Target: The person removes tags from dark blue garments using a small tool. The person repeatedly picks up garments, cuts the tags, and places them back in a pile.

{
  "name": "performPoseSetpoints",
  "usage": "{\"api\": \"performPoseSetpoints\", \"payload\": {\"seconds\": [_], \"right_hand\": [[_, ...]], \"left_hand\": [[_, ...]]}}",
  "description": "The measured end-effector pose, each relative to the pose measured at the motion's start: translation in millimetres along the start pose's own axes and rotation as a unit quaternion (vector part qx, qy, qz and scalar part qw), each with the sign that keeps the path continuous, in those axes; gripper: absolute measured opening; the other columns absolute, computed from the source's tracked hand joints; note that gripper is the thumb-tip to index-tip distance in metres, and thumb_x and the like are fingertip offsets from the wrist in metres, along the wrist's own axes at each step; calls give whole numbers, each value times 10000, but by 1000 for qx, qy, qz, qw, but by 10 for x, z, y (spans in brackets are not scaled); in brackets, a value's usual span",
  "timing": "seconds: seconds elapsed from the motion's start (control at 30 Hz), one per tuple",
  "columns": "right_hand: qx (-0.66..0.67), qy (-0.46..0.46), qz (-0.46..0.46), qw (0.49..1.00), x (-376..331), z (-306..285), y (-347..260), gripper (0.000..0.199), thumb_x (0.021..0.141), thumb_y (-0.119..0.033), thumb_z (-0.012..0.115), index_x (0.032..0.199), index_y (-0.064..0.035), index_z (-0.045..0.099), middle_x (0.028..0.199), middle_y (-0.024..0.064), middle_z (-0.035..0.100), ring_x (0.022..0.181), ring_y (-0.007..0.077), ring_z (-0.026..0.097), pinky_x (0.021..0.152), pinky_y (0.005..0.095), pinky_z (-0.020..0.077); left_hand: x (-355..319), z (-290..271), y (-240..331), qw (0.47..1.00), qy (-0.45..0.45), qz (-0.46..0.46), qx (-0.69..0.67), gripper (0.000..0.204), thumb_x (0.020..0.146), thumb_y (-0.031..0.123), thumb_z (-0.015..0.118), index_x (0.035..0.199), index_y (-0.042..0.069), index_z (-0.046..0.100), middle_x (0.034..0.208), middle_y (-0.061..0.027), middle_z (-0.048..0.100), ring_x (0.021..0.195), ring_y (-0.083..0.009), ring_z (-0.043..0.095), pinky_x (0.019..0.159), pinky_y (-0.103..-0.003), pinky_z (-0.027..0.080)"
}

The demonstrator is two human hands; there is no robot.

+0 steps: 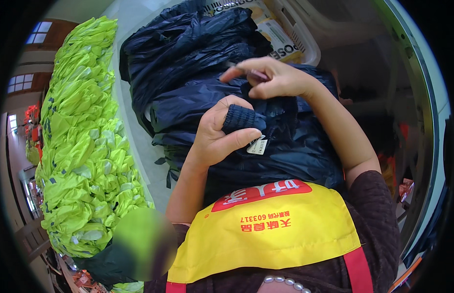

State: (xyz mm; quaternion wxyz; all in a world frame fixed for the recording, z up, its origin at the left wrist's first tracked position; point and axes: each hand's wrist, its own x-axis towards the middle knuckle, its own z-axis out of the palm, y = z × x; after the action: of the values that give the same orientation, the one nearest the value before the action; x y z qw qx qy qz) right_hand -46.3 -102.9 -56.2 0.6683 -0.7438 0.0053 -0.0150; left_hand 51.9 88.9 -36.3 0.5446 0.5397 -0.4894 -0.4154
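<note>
My left hand (218, 134) grips the ribbed knit cuff (241, 118) of a dark navy jacket (290, 146) lying in front of me. A small white tag (259, 146) sits under its thumb. My right hand (272, 78) hovers just above, fingers pinched on a thin pale object (256, 74) that I cannot identify. More navy jackets (188, 53) are heaped behind the one I handle.
A long stack of fluorescent yellow-green garments (85, 141) runs down the left. A white plastic crate (298, 36) with printed packaging stands at the top right. I wear a yellow apron (266, 234) with red straps. Cluttered goods lie at the right edge.
</note>
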Motion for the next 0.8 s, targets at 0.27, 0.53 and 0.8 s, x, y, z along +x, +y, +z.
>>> {"api": "performPoseSetpoints", "payload": {"seconds": [0.27, 0.53, 0.8], "right_hand": [[-313, 195, -63, 927, 1, -163, -160, 222, 764, -217, 685, 841, -27, 601, 670, 111, 564, 607, 211, 555, 559, 312, 426], [-268, 150, -257, 916, -174, 583, -727, 181, 640, -31, 680, 716, -62, 519, 599, 38, 486, 467, 159, 484, 440, 256, 369], [-61, 146, -179, 971, -89, 1367, -21, 202, 658, 11, 676, 767, -20, 508, 644, 84, 527, 518, 199, 548, 487, 257, 426]], "left_hand": [[-89, -351, 286, 969, 142, 44, 199, 170, 725, 52, 695, 858, -45, 652, 999, -144, 635, 847, -202, 606, 771, -282, 449], [-263, -1082, 449, 933, 306, -1, 191, 121, 775, 47, 603, 853, -32, 650, 833, -106, 673, 756, -145, 623, 652, -238, 468], [-12, -382, 48, 885, 125, 39, -446, 271, 883, 231, 376, 821, 10, 520, 804, -200, 628, 744, -260, 608, 884, -364, 443]]}}
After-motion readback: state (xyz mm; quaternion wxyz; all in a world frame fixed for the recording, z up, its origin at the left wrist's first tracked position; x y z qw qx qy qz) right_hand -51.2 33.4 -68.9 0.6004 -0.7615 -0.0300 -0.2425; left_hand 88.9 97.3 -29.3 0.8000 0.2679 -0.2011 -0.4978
